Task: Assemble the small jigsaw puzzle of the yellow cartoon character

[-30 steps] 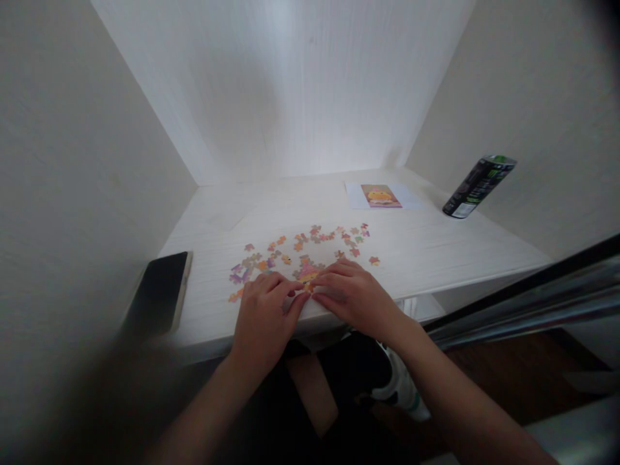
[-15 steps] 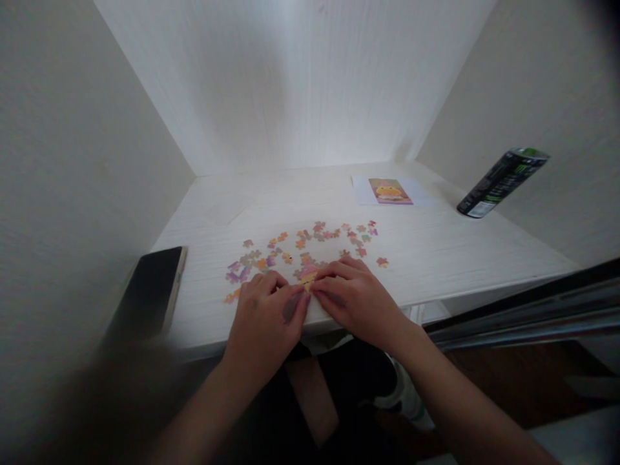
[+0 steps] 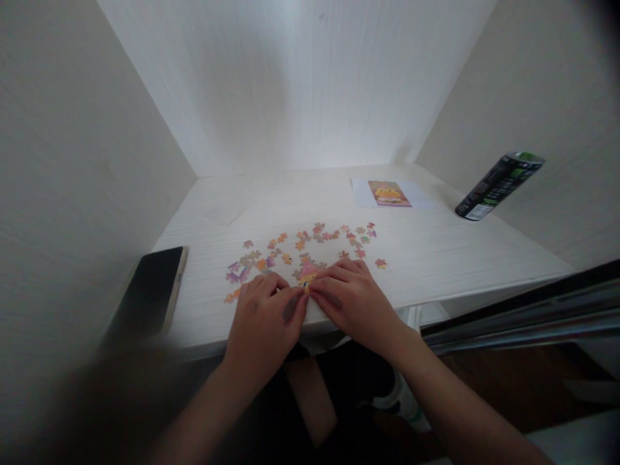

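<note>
- Pressing together at the near edge of the desk, the left hand and right hand meet fingertip to fingertip over a small joined patch of puzzle, pink and yellow.
- Left fingers are curled, tips down on the patch; right fingers lie flatter, pinching in from the other side. Whether either hand holds a single piece clear of the desk, I cannot tell.
- Judgement on doing it well: keep the patch flat under one hand, slide the new piece in level, press only once tab and notch line up.
- Loose pieces lie in a scattered band just behind the patch, toward the back wall. Too small and overlapping to count exactly; a few dozen at a guess.
- One reference picture on a white sheet, well behind the patch and to its right.
- One dark can, farther right of the patch, near the side wall; it looks tilted.
- One phone, screen dark, left of the patch at the desk's edge.
- Head view only.
</note>
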`<move>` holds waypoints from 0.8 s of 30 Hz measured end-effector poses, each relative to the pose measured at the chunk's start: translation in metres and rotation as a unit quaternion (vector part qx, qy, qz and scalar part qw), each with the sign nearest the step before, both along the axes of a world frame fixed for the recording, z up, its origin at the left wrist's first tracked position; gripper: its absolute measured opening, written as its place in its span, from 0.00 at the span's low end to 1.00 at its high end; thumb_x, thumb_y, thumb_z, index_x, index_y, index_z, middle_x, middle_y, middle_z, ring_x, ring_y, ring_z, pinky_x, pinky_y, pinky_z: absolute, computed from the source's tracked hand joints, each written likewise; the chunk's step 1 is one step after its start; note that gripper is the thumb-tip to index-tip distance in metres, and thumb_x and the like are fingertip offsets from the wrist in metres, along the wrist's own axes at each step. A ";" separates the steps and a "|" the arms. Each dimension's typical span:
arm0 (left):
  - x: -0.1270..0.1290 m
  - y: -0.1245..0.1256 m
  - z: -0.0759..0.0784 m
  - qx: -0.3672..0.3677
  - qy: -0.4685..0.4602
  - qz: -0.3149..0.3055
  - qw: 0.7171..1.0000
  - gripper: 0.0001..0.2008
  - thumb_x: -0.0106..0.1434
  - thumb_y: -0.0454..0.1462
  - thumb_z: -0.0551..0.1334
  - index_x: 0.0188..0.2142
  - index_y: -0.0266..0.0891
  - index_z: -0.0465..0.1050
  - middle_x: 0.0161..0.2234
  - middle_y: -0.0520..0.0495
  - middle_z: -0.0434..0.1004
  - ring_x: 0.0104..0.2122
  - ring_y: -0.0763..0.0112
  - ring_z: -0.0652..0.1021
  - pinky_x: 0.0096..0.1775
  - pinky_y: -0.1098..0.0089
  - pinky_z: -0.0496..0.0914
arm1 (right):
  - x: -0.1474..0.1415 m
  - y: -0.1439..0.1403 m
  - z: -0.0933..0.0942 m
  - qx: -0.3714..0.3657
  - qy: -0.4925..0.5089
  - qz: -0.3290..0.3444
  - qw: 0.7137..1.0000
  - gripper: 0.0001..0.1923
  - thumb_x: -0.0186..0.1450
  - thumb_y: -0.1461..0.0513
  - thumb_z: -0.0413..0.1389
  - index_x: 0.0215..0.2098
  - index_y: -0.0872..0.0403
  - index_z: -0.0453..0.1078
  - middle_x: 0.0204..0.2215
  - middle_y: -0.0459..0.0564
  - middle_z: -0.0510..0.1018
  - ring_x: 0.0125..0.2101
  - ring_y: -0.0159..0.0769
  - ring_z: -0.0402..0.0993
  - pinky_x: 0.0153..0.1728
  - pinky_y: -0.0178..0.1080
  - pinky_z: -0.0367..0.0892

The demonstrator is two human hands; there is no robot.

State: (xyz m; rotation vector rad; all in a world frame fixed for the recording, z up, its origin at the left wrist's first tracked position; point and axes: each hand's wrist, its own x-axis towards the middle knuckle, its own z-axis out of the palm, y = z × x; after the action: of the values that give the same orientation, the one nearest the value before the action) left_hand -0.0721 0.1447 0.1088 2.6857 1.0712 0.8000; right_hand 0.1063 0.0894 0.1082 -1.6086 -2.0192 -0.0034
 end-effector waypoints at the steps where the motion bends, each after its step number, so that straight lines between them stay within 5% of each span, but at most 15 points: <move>1: 0.000 0.000 0.000 -0.001 -0.004 -0.001 1.000 0.08 0.65 0.38 0.61 0.37 0.42 0.79 0.32 0.47 0.72 0.37 0.61 0.72 0.40 0.59 0.64 | -0.001 0.000 0.000 -0.001 0.007 -0.002 1.000 0.07 0.68 0.61 0.55 0.38 0.52 0.75 0.36 0.49 0.80 0.42 0.42 0.69 0.48 0.47 0.59; 14: -0.002 0.000 0.000 -0.014 -0.005 -0.014 1.000 0.07 0.65 0.37 0.60 0.35 0.42 0.78 0.32 0.48 0.72 0.36 0.62 0.72 0.39 0.60 0.64 | 0.000 -0.008 0.001 -0.005 0.123 -0.028 0.992 0.13 0.61 0.61 0.63 0.45 0.50 0.72 0.34 0.44 0.81 0.37 0.37 0.74 0.42 0.41 0.62; 24: -0.001 -0.001 0.001 -0.048 -0.048 -0.073 0.995 0.07 0.67 0.37 0.59 0.37 0.41 0.78 0.35 0.47 0.74 0.36 0.64 0.73 0.41 0.61 0.67 | -0.006 -0.021 0.002 -0.061 0.225 -0.117 0.965 0.11 0.60 0.61 0.63 0.42 0.51 0.74 0.30 0.44 0.81 0.29 0.34 0.74 0.34 0.39 0.67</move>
State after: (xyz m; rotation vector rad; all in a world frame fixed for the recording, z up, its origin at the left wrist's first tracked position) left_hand -0.0735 0.1437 0.1095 2.5813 0.8594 0.8183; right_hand 0.1007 0.0687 0.1098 -1.7287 -1.5025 0.3733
